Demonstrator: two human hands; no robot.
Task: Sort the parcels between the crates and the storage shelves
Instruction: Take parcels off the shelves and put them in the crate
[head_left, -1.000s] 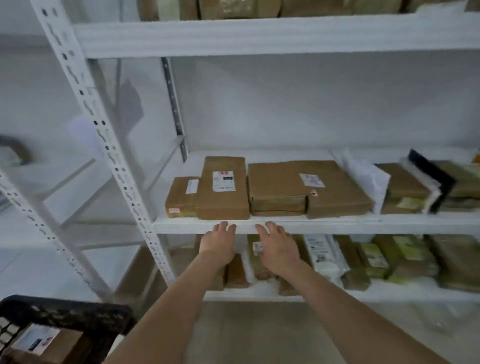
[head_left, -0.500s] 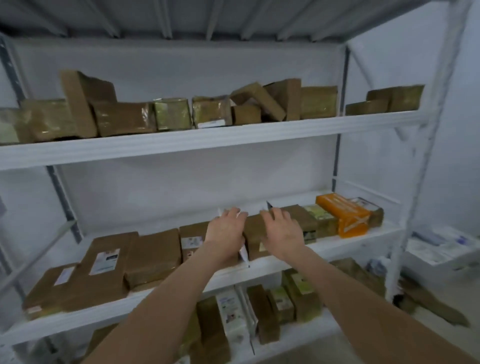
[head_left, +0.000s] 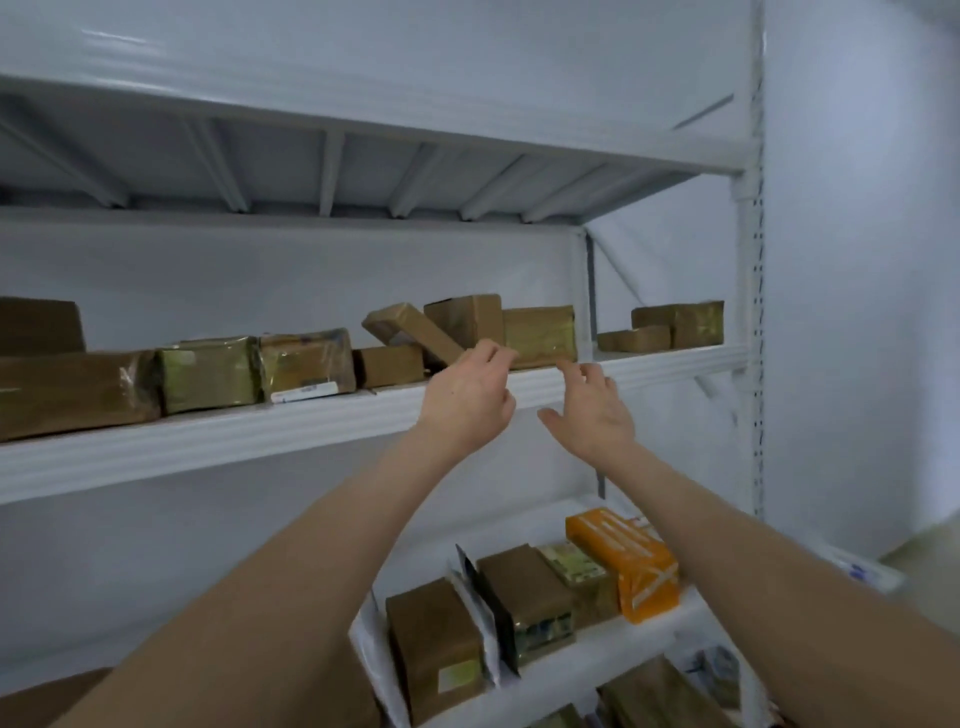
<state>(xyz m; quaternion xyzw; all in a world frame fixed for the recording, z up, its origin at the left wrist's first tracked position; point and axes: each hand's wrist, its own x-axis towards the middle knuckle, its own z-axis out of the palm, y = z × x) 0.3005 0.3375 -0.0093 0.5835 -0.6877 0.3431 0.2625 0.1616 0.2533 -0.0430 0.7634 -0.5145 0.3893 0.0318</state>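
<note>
Mid-frame shelf (head_left: 260, 436) carries brown parcels (head_left: 78, 389); label (head_left: 304, 392) writing unreadable. Your left hand (head_left: 467, 400) loosely curled, empty, near tilted parcel (head_left: 410, 327); right hand (head_left: 592, 415) spread open.

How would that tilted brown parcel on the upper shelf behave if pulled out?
The tilted parcel would probably stay stiff: its edges look square. It rests propped on a small box, so a nudge could drop it flat. Its glossy tape wrap may feel slippery.

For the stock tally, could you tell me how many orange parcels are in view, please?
1: the orange parcel, on the lower shelf at its row's right end; others may be hidden.
</note>
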